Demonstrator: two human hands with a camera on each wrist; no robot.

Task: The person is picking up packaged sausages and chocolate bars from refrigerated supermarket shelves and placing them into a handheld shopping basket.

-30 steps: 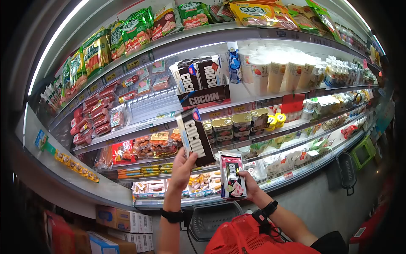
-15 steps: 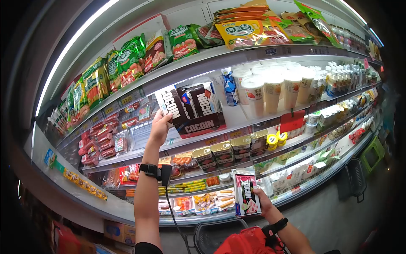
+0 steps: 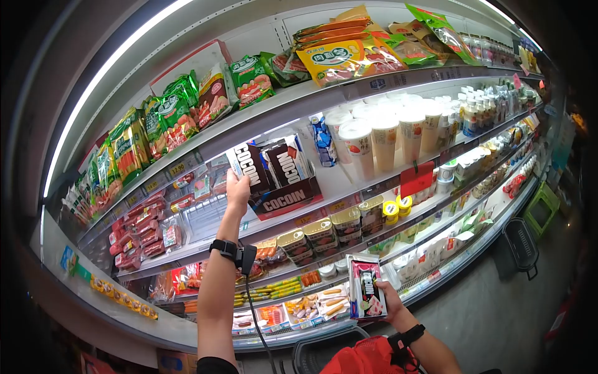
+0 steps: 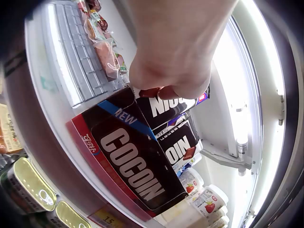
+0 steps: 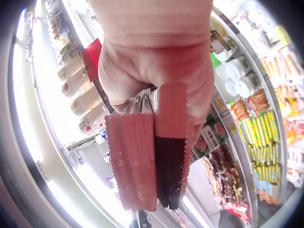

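Observation:
My left hand (image 3: 238, 182) is raised to the second shelf and pinches the top of a dark COCOIN packet (image 3: 248, 164). The packet stands at the left end of a red and black COCOIN display box (image 3: 285, 198). In the left wrist view the fingers (image 4: 161, 89) curl over the packet top (image 4: 173, 105), just above the box front (image 4: 135, 168). More packets stand behind it. My right hand (image 3: 385, 298) stays low and grips several pink and dark COCOIN packets (image 3: 366, 288). Their crimped red ends (image 5: 145, 159) stick out of the fist (image 5: 152, 71).
An open chiller runs across the view. Sausage packs (image 3: 177, 115) lie on the top shelf, tall cups (image 3: 380, 134) right of the box, flat tins (image 3: 321, 234) a shelf below. A black basket (image 3: 520, 240) stands on the floor at right. Something red (image 3: 364, 361) sits below my right arm.
My left hand rose from chest height with the dark packet and set it into the left end of the display box. The right hand with its packets stayed low.

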